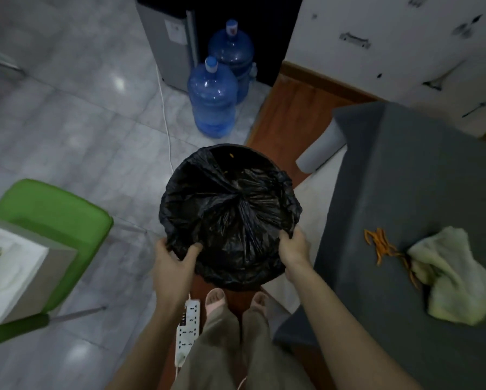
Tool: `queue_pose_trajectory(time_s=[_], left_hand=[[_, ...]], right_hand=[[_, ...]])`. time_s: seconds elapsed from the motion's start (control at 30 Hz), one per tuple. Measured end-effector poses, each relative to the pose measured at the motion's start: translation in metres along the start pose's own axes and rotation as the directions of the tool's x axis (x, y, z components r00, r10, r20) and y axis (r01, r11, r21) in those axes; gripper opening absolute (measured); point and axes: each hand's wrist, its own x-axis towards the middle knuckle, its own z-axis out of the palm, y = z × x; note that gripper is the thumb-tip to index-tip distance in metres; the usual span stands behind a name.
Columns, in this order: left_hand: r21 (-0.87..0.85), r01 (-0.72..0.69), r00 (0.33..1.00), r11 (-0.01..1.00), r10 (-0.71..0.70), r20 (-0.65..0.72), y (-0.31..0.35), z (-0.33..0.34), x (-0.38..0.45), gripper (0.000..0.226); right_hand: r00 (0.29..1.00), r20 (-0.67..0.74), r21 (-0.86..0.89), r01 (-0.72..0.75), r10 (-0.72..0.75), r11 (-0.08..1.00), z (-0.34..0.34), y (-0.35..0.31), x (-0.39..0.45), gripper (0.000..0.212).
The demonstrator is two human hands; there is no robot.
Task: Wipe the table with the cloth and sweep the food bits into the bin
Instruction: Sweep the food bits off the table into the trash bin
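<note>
Both my left hand [174, 263] and right hand [293, 247] grip the round black-bagged bin's rim [230, 215] beside the grey table [405, 178].

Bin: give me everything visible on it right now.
The bin is round, seen from above, and lined with a crinkled glossy black plastic bag that folds over its rim and hides the body. A few small orange bits lie inside near the far rim. It sits left of the grey table, in front of the person's feet. The left hand and the right hand each grip the near rim, fingers curled over the bag. Whether it rests on the floor or is lifted cannot be told.
</note>
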Motion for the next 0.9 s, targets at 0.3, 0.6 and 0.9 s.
queue_pose_trajectory(time_s=[0.3, 0.6, 0.9], left_hand=[[0.024, -0.046, 0.998, 0.999, 0.045, 0.054, 0.006, -0.007, -0.022, 0.056], [0.273, -0.148, 0.969, 0.951, 0.195, -0.154, 0.052, 0.005, -0.042, 0.038], [0.512, -0.261, 0.909, 0.819, 0.386, -0.154, 0.076, 0.008, -0.04, 0.023]], right_hand=[[0.993, 0.099, 0.05, 0.058, -0.063, 0.997, -0.036, -0.007, -0.043, 0.038], [0.878, 0.445, 0.068, 0.161, -0.174, 0.985, -0.123, -0.002, -0.072, 0.061], [0.63, -0.031, -0.224, 0.752, -0.776, 0.62, -0.266, 0.04, -0.058, 0.015]])
